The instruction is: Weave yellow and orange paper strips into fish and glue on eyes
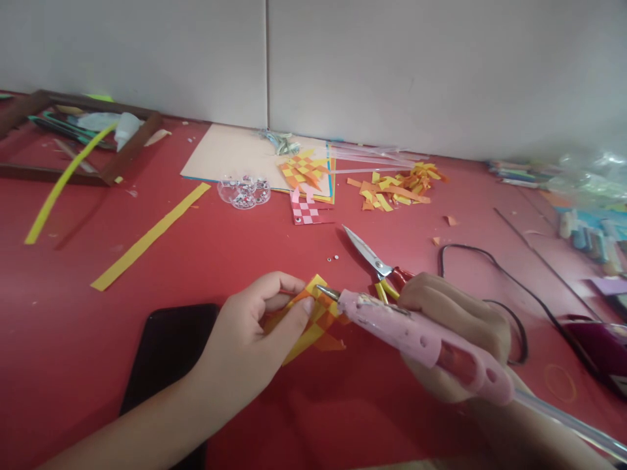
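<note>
Left hand (255,333) has its grip pinched on the woven yellow-and-orange paper square (316,320) near 6 o'clock on the red desk (196,261); right hand (455,333) is wrapped round the pink glue gun (416,336), nozzle touching it. Tiny dab, fingers clear, I'd say.

On the bench (220,254) I had the woven paper piece (316,320) near the front, held down by my left hand (255,339) from its left side. My right hand (455,333) lay to its right, holding the glue gun (421,339), whose nozzle touched the piece's far edge. A phone (166,356) lay left of my left hand. Scissors (375,261) rested just beyond the glue gun. Farther off, a card sheet (230,156) carried another woven piece (304,171), with a heap of paper strips (396,186) to its right. A wooden frame (83,140) sat at the far left, and a cable (490,274) curved on the right.
</note>
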`<state>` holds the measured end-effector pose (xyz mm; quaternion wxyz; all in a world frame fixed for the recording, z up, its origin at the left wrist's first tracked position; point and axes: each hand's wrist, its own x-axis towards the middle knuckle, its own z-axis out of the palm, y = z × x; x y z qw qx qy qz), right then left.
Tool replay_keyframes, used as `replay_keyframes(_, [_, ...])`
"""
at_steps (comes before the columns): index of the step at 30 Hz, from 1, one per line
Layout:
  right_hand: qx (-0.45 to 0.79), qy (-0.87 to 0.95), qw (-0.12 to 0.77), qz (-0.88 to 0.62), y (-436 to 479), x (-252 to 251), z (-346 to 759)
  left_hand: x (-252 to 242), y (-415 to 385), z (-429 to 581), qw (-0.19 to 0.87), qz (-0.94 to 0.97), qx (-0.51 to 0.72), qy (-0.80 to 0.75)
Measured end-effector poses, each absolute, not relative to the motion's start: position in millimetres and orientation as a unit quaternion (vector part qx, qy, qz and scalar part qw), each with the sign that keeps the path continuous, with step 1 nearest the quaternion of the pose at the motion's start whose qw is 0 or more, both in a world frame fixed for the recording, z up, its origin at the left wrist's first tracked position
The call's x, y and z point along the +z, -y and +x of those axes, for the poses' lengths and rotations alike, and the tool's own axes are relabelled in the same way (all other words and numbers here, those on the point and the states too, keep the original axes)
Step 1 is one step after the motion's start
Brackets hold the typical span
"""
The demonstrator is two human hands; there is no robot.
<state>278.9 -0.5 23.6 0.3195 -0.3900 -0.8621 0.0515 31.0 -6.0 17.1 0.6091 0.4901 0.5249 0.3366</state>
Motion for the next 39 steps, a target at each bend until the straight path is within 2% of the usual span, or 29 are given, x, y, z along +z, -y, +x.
replay_keyframes(7, [0.098,0.848,0.313,-0.416,1.9,24.7,279.3,18.0,6.5,30.4,0.596,0.499,0.337,-0.531])
replay_keyframes(17, [0.336,0.756,0.296,-0.477,-4.6,28.0,279.7,17.0,0.0,29.8,0.621,0.45,0.317,-0.558])
replay_keyframes(26, [0.536,0.677,0.286,-0.416,-9.9,24.0,306.3,6.8,-3.9,25.6,0.633,0.422,0.336,-0.555])
replay_keyframes(30, [0.521,0.681,0.3,-0.418,-9.9,22.7,313.2,7.8,-3.7,26.1,0.627,0.422,0.331,-0.564])
replay_keyframes(34, [0.442,0.735,0.329,-0.394,-8.1,27.5,310.4,13.0,-2.7,28.1,0.617,0.423,0.335,-0.573])
replay_keyframes(39, [0.325,0.806,0.307,-0.388,-7.7,30.9,294.8,19.7,0.3,30.8,0.608,0.444,0.331,-0.569])
